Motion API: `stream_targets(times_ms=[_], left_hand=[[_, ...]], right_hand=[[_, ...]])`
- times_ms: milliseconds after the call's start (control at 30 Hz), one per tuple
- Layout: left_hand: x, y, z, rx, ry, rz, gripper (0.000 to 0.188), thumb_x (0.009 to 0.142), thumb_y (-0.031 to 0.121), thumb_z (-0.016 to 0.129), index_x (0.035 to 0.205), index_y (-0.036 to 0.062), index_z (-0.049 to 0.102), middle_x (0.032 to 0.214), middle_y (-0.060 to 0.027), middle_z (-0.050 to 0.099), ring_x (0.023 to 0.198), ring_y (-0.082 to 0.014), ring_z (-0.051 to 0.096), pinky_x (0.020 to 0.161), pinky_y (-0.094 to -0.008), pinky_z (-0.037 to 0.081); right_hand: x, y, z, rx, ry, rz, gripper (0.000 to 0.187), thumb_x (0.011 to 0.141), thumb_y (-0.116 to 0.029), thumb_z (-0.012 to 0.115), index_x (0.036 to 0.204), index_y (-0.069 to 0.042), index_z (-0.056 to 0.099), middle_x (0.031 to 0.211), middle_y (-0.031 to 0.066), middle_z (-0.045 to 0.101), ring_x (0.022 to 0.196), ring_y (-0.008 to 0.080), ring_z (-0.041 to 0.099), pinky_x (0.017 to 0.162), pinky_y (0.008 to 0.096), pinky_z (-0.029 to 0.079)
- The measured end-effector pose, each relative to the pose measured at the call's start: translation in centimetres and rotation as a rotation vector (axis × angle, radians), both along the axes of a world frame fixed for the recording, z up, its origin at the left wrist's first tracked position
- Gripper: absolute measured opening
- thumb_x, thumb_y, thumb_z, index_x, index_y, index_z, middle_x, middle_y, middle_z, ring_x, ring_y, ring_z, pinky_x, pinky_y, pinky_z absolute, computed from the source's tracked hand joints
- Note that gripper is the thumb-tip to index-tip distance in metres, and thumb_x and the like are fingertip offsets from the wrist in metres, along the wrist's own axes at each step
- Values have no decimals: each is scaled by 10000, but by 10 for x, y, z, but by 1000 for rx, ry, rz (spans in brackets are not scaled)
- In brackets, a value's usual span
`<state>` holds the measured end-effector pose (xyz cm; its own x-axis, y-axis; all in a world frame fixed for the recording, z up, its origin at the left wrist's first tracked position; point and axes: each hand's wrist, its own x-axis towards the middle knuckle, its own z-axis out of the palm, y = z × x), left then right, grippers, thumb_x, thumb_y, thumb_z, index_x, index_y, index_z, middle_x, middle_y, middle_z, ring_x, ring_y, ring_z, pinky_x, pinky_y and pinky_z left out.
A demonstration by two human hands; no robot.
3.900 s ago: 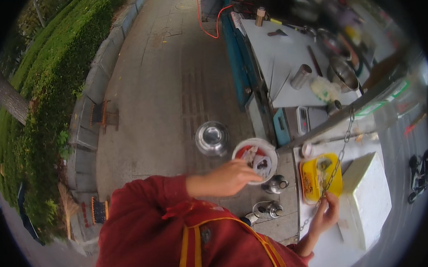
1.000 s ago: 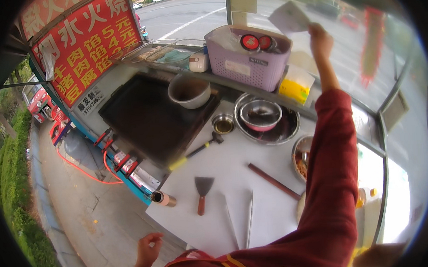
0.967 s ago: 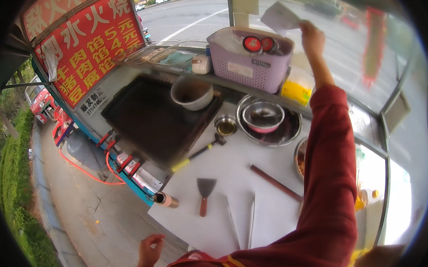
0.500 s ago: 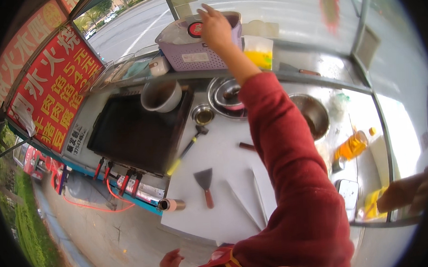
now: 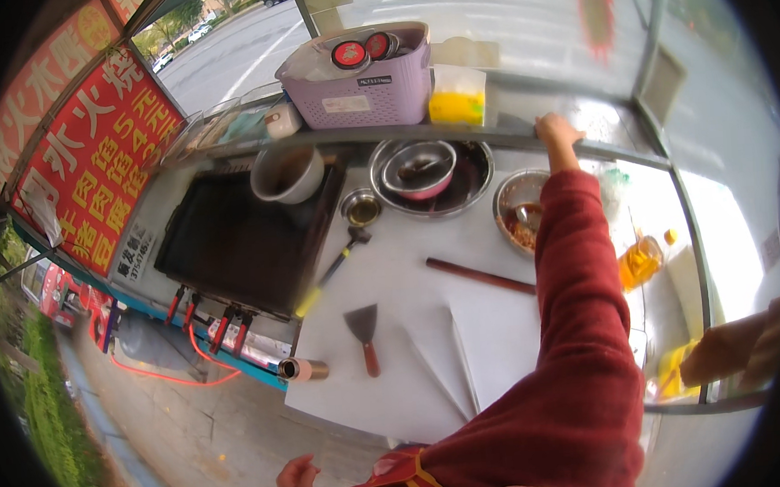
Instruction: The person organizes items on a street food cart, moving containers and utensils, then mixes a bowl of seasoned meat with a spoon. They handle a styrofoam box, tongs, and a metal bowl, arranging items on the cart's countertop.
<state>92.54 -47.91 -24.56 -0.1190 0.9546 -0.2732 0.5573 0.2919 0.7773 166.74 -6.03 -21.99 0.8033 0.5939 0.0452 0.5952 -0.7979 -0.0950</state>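
My right arm, in a dark red sleeve, reaches to the shelf at the far right. My right hand (image 5: 559, 131) rests at the shelf's metal rail (image 5: 455, 137), fingers curled over the spot where a flat blade's brown handle showed before. Part of that dark blade (image 5: 518, 122) lies left of the hand; the handle is hidden. Below my forearm sits a steel bowl (image 5: 503, 204) with reddish-brown filling and a spoon. My left hand (image 5: 297, 483) hangs at the lower edge, fingers loosely bent and apart, holding nothing.
A purple basket (image 5: 360, 99) with red-topped round containers stands on the shelf beside a yellow-and-white packet (image 5: 458, 99). A black griddle (image 5: 231, 239) bears a white bowl (image 5: 288, 176). On the worktop lie a scraper (image 5: 362, 324), a brown rod (image 5: 480, 275) and tongs (image 5: 462, 363).
My right hand has left the purple basket and moved right to the shelf rail. The brown rod and the filling bowl now show more fully. My left hand stays low.
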Motion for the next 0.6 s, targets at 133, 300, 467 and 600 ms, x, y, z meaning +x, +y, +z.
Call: stream_targets(times_ms=[133,300,467,600], left_hand=[[7,4,3,-56,-106,59,252,906,163,587,1121,44,644,1000,-122,634,919,-237,576,844,-356,472],[13,8,10,55,60,-35,256,905,174,587,1113,35,644,991,-130,648,902,-244,586,850,-358,470],[15,14,12,-76,26,68,253,899,175,589,1103,38,649,968,-134,654,894,-241,591,833,-354,474],[12,17,2,-6,87,-2,272,891,196,597,1113,45,642,1001,-141,644,910,-276,597,825,-378,473]], right_hand=[[-26,-2,18,70,69,44,559,835,-530,618,1204,-111,636,1299,131,583,1209,368,530,976,623,347],[-17,-27,48,9,230,323,563,793,-513,665,1222,-153,609,1256,98,562,1142,273,539,886,500,449],[36,3,48,423,403,297,309,764,-338,748,795,-35,701,572,29,517,416,139,429,363,307,332],[75,49,18,683,358,152,382,739,-407,750,722,-34,668,562,54,534,430,155,477,389,321,388]])
